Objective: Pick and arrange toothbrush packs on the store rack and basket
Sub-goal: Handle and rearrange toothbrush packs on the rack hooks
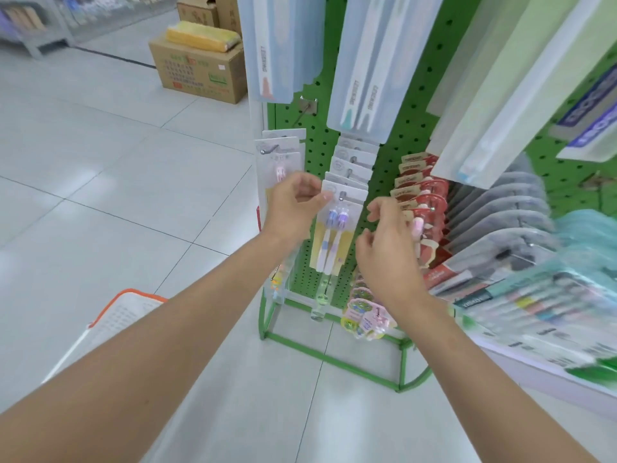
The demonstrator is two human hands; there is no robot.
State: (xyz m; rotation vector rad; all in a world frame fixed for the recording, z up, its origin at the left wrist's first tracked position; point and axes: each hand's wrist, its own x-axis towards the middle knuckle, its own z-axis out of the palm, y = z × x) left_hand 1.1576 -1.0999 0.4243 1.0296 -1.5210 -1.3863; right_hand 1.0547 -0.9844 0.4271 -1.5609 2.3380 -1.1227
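Note:
A green pegboard rack [320, 152] holds rows of toothbrush packs on metal hooks. At the front of the middle hook hangs a pack with two purple-headed brushes [335, 228]. My left hand [293, 205] pinches the top left corner of that pack. My right hand [387, 248] hovers just right of it with fingers loosely curled and nothing in them, in front of the red packs [420, 192]. A pink-brush pack [280, 165] hangs on the left hook. A white basket with an orange rim [123, 312] stands on the floor at lower left, partly behind my left forearm.
Larger blue and green packs [364, 68] hang higher up. Grey packs [500, 212] and a shelf of boxed toothbrushes [534, 302] fill the right. Small colourful packs [364, 315] hang low on the rack. Cardboard boxes [200, 68] stand on the tiled floor behind.

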